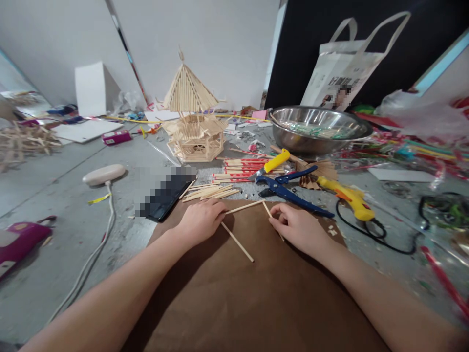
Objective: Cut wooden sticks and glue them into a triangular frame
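Observation:
My left hand is closed on a thin wooden stick that reaches to the right. A second wooden stick runs from beside its fingertips down over the brown sheet; whether the hand grips that one too, I cannot tell. In my right hand another wooden stick is pinched between thumb and fingers. Its upper end lies close to the tip of the left stick, and whether they touch is unclear. Loose sticks lie just beyond my left hand, next to a dark phone.
Behind stands a stick-built pagoda model. Red-labelled stick packs, a yellow utility knife, a blue cutter and a yellow glue gun lie mid-right. A steel bowl sits behind. A white corded device is left.

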{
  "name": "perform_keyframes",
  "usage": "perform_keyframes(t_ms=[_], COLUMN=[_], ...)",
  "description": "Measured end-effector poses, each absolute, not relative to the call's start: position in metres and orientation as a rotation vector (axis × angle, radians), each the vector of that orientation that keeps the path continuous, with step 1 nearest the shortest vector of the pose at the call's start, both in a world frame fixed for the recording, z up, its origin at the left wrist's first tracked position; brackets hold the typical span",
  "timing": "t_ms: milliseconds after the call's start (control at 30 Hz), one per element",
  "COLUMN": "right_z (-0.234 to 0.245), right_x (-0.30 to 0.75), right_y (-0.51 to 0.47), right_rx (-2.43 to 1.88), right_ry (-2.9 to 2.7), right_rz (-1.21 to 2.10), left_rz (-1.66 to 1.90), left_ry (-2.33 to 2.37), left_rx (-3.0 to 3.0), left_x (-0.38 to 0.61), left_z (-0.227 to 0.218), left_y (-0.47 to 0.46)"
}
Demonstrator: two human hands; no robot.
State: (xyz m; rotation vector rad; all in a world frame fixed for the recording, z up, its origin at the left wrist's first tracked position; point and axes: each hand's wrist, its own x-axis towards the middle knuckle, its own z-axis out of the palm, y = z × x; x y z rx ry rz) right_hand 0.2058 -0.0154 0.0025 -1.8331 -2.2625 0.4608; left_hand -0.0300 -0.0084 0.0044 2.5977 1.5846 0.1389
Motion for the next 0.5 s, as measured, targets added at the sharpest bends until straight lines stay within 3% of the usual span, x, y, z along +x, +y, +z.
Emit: perform_keyframes(t_ms=[500], right_z=[0.016], right_x=[0.195], right_y=[-0.021], right_rx=[-2.119], right_ry=[-2.337], right_rz=[0.273], left_rz=[0.307], left_ry=[1.343], left_rx=[2.759], left_x=[-0.014], left_z=[0.0], left_y=[-0.012])
